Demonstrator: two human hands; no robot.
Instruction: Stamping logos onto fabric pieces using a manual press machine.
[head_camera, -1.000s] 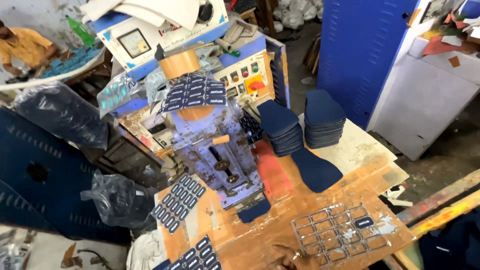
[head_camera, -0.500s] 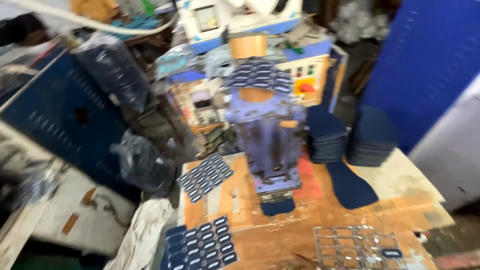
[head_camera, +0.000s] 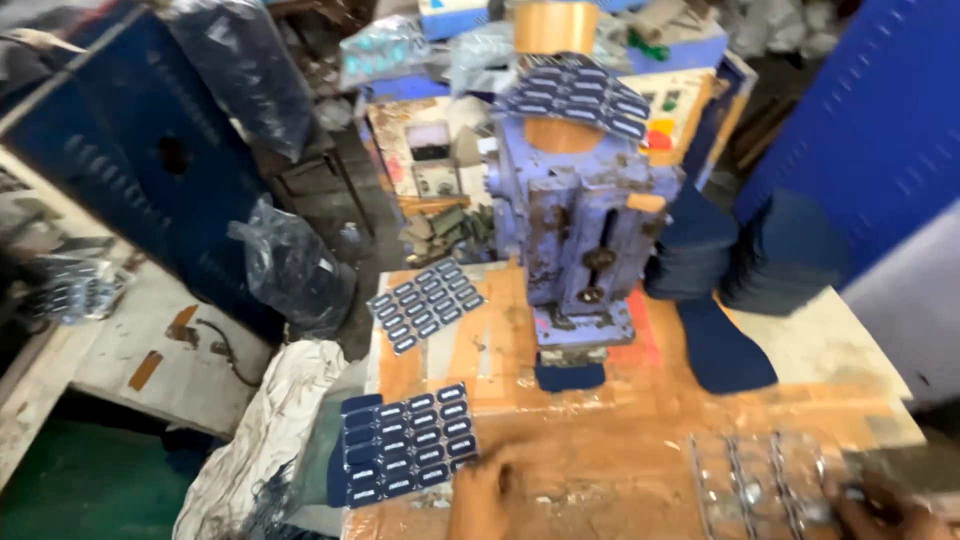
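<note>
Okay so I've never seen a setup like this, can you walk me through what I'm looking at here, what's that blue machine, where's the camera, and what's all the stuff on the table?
The camera sits on a person's head and looks down at their workbench. The worn blue machine standing upright on the bench looks like a small press; a dark blue piece sits under its foot.

On the orange-stained benchtop lie sheets of small dark blue labels: one sheet near the front, another further back, and more on top of the machine. Stacks of dark blue sole-shaped pieces stand to the right, with one loose piece beside them.

The left hand rests beside the front label sheet. The right hand touches a clear plastic grid. Both are blurred, so their grip is unclear.
</note>
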